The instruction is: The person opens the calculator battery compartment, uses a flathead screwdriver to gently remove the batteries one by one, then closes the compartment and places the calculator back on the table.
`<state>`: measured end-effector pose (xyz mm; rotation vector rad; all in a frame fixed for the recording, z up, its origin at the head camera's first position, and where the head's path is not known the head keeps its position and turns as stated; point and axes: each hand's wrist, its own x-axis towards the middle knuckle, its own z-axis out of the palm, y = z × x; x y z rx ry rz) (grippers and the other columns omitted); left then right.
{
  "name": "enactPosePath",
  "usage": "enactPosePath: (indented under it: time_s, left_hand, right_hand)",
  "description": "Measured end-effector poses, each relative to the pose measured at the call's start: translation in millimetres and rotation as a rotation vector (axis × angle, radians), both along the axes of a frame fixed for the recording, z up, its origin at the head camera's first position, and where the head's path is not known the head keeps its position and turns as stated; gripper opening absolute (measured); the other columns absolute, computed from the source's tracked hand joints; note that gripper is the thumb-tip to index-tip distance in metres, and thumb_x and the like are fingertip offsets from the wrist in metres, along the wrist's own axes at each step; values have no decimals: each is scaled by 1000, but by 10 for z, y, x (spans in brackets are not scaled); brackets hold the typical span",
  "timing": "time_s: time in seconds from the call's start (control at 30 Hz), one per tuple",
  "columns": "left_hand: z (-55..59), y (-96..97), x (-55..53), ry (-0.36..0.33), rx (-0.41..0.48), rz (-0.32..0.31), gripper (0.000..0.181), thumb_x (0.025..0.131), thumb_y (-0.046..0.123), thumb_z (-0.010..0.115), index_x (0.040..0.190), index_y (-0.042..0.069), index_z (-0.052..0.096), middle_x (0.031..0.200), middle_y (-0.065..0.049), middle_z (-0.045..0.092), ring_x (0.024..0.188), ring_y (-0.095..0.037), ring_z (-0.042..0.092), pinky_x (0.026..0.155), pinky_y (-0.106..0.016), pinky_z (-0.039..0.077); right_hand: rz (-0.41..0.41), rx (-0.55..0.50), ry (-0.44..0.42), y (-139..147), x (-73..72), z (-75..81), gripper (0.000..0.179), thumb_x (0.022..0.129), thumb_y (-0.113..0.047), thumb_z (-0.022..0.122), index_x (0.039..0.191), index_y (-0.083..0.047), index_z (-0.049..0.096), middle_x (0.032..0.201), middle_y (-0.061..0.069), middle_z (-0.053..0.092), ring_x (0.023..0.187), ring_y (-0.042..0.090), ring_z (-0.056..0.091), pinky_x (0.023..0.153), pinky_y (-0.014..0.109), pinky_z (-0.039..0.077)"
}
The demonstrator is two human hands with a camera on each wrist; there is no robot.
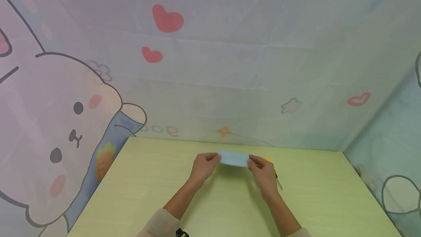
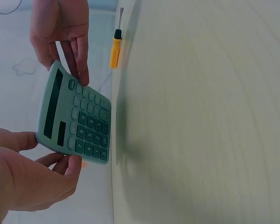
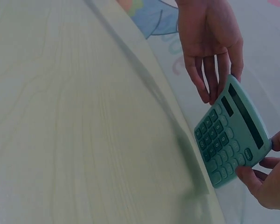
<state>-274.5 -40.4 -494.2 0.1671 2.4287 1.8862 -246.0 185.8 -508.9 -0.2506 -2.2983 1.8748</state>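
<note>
A mint-green calculator (image 2: 77, 114) is held up over the table, its keys and dark display strip showing in both wrist views. From the head view only its pale, narrow outline appears. My left hand (image 1: 202, 168) pinches one end between thumb and fingers. The opposite end is pinched by my right hand (image 1: 265, 174), so the calculator spans between the two. Its shadow falls on the tabletop below.
A screwdriver (image 2: 115, 51) with a yellow handle and metal shaft lies on the table beyond my right hand, partly hidden by it in the head view. The pale wooden table (image 1: 148, 185) meets a printed cloth backdrop (image 1: 213, 65) behind and at the sides.
</note>
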Motion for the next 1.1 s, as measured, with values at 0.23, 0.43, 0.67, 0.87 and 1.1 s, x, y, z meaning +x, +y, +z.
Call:
enactPosePath:
  time_s: [0.23, 0.43, 0.67, 0.87, 1.1]
  left_hand:
    - [-7, 12, 5, -2, 4, 14, 41, 106, 25, 66, 134, -4, 69, 132, -22, 70, 125, -41, 65, 100, -53, 55]
    - [-44, 8, -2, 4, -3, 21, 39, 104, 23, 69, 131, -4, 71, 128, -21, 72, 119, -39, 68, 93, -48, 59]
    - [-98, 6, -6, 2, 14, 17, 38, 99, 16, 74, 129, -8, 71, 125, -22, 73, 116, -37, 70, 88, -44, 61]
    - [-109, -4, 3, 4, -27, 22, 36, 96, 11, 76, 127, -7, 73, 118, -19, 75, 109, -31, 71, 85, -40, 61]
    - [-166, -26, -17, 29, -78, 9, 40, 93, 8, 80, 129, -6, 71, 120, -21, 74, 112, -36, 71, 87, -42, 61]
  right_hand:
    - [-28, 26, -4, -32, -7, -15, 34, 105, -19, 67, 134, -3, 72, 129, 15, 71, 115, 26, 65, 87, 23, 52]
    - [-3, 39, 5, -7, 12, -19, 34, 103, -19, 70, 134, -4, 72, 130, 14, 71, 118, 27, 64, 91, 25, 52]
    - [8, 33, 1, 26, 20, -35, 36, 101, -15, 72, 135, -1, 71, 132, 16, 71, 120, 29, 65, 88, 20, 52]
    - [3, 68, -5, 29, 0, -77, 34, 99, -10, 73, 132, 1, 72, 127, 17, 73, 116, 29, 66, 86, 20, 53]
    - [35, 108, 19, 22, 8, -114, 32, 99, -6, 74, 130, 2, 73, 128, 19, 73, 117, 35, 69, 88, 28, 58]
